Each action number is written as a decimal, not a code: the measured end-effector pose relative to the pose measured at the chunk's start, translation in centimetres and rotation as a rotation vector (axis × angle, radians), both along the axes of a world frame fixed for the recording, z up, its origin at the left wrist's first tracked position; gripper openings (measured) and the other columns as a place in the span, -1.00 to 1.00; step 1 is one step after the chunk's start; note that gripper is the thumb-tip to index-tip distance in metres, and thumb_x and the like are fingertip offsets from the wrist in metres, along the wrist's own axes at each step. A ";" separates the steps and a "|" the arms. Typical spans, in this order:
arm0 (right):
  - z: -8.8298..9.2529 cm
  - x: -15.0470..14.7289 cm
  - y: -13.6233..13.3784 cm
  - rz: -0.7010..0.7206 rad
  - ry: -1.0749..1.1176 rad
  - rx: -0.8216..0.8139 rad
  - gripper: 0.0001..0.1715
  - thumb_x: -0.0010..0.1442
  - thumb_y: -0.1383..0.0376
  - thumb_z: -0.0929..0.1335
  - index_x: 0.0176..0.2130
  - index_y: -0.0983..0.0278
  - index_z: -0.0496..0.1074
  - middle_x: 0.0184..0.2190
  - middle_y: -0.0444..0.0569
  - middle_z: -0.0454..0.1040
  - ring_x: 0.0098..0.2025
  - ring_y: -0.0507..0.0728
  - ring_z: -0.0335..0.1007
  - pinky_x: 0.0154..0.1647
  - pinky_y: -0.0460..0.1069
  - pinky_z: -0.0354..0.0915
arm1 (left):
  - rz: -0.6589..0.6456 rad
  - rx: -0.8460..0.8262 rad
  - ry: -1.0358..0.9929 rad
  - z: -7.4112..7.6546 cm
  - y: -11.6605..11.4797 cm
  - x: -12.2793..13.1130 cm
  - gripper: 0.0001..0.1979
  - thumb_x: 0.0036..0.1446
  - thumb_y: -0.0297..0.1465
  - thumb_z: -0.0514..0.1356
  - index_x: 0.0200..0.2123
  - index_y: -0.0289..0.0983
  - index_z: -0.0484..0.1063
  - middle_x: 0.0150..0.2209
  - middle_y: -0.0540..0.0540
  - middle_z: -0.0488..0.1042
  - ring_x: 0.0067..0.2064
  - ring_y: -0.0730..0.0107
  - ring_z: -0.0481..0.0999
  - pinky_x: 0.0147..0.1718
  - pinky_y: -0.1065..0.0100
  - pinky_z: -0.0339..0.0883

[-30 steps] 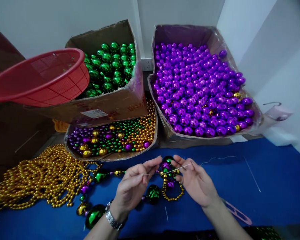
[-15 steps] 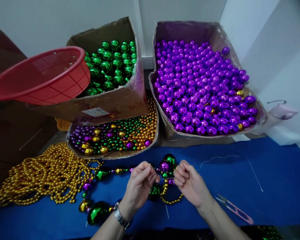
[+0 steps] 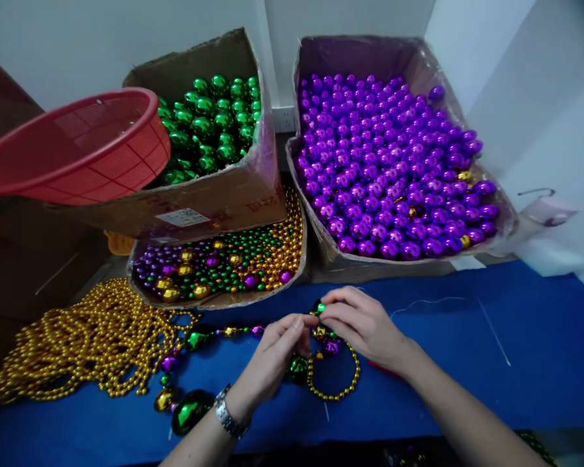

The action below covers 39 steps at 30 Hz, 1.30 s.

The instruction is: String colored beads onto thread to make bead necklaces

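My left hand (image 3: pixel 285 350), with a watch on its wrist, is closed in a pinch at the bead necklace; thread appears to be in its fingertips, too fine to see clearly. Against those fingertips comes my right hand (image 3: pixel 365 324), palm down and closed around thread snips (image 3: pixel 387 370), of which only a reddish edge shows under the palm. Beneath the hands lies the necklace (image 3: pixel 192 412) of green, purple and gold beads, curving left over the blue cloth. A loop of small gold beads (image 3: pixel 334 397) hangs from its right end, partly hidden by my fingers.
A carton of purple beads (image 3: pixel 389 168) stands at the back right. Green beads (image 3: pixel 214 123) fill another carton, with a red basket (image 3: pixel 73 149) on its edge. Below is a tray of mixed beads (image 3: pixel 219 266). Gold bead strands (image 3: pixel 92 344) lie left; a needle-like strip (image 3: pixel 494 331) lies right.
The snips have gone from the cloth at the right and are now under my right hand. That hand has turned palm down and met my left fingertips. The gold loop is rounder.
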State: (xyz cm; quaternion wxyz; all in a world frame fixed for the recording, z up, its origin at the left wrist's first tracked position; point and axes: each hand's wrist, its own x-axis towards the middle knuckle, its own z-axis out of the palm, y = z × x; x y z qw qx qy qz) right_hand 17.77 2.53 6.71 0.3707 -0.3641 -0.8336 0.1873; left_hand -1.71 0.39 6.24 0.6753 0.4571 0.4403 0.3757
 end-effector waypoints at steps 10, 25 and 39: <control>-2.0 -1.6 -0.3 -0.137 0.225 -0.119 -0.78 0.26 0.33 0.25 -0.11 0.22 0.40 -0.16 0.00 0.39 -0.13 0.08 0.36 -0.12 -0.03 0.29 | 0.139 -0.093 -0.115 -0.3 0.0 -0.6 -0.81 0.16 -0.30 0.15 -0.36 -0.33 0.42 -0.58 0.05 0.26 -0.53 0.54 0.24 -0.48 0.45 0.23; -4.4 -3.5 -1.7 0.017 0.375 -0.682 -0.78 0.26 0.19 0.25 -0.25 0.25 0.41 -0.40 -0.08 0.41 -0.41 0.04 0.41 -0.38 -0.05 0.32 | 0.135 -0.097 -0.098 -0.2 0.0 -0.6 -0.82 0.13 -0.31 0.18 -0.35 -0.34 0.42 -0.51 0.01 0.34 -0.55 0.58 0.30 -0.50 0.45 0.30; -5.2 -5.5 -2.4 0.030 0.352 -0.659 -0.84 0.21 0.33 0.27 -0.43 0.28 0.34 -0.55 -0.19 0.37 -0.51 -0.02 0.30 -0.51 -0.15 0.19 | -0.037 0.010 0.120 -0.2 -0.1 -0.9 -0.77 0.14 -0.24 0.15 -0.36 -0.32 0.37 -0.47 -0.03 0.43 -0.58 0.51 0.42 -0.57 0.47 0.28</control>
